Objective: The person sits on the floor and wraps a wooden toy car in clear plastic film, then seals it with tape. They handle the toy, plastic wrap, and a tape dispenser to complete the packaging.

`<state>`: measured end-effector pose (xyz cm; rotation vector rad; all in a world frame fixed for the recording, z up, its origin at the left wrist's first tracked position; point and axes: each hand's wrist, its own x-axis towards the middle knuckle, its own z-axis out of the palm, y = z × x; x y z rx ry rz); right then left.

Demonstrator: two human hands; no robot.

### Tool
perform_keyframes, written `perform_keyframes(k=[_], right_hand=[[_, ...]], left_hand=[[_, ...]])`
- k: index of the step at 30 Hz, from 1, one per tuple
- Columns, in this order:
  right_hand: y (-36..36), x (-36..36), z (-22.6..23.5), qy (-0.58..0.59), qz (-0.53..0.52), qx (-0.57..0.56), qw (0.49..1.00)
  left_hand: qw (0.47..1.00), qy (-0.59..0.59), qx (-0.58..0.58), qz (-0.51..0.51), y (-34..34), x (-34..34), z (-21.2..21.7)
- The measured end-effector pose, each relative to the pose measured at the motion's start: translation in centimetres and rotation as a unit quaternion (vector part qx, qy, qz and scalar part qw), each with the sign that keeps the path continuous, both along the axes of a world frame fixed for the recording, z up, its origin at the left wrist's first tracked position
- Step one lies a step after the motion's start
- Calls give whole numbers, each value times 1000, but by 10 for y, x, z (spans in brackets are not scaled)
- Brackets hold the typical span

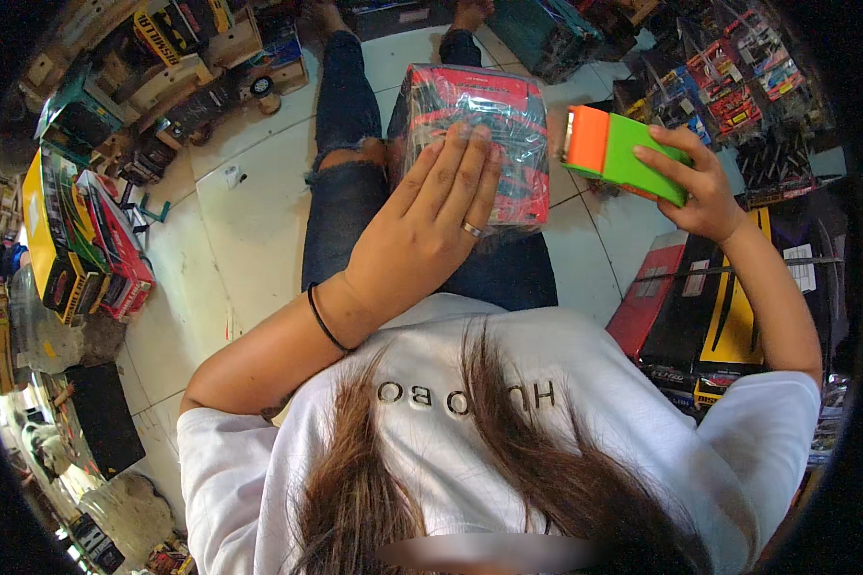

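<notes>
A red and dark box [523, 125] in clear, shiny plastic wrap rests on my lap, over the thighs of my torn dark jeans. Flat on its top lies my left hand [417, 220], fingers stretched out and side by side, with a ring on one finger. To the right of the box, my right hand [708, 192] grips a green and orange tape dispenser [633, 158], raised apart from the box. The orange end of the dispenser points toward the box. Whether tape runs from it to the box, I cannot tell.
Yellow and red boxes [62, 240] stand at the left. At the right lie a red box [647, 292] and a black and yellow box [729, 321]. Plastic-wrapped packages [734, 81] are stacked at the far right. Pale floor tiles [259, 230] lie beneath my legs.
</notes>
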<state>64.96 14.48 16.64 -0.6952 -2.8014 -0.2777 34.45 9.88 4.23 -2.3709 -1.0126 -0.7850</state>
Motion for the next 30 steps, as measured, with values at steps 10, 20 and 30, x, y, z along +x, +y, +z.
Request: perform_keyframes(k=[10, 20, 30], right_hand=[[72, 82, -231, -106, -264, -288, 914], [71, -16, -192, 562, -168, -282, 759], [64, -142, -143, 615, -165, -689, 347]], left_hand=[[982, -113, 36, -147, 6, -26, -10], [709, -548, -366, -251, 32, 4, 5], [328, -685, -630, -162, 72, -14, -17]])
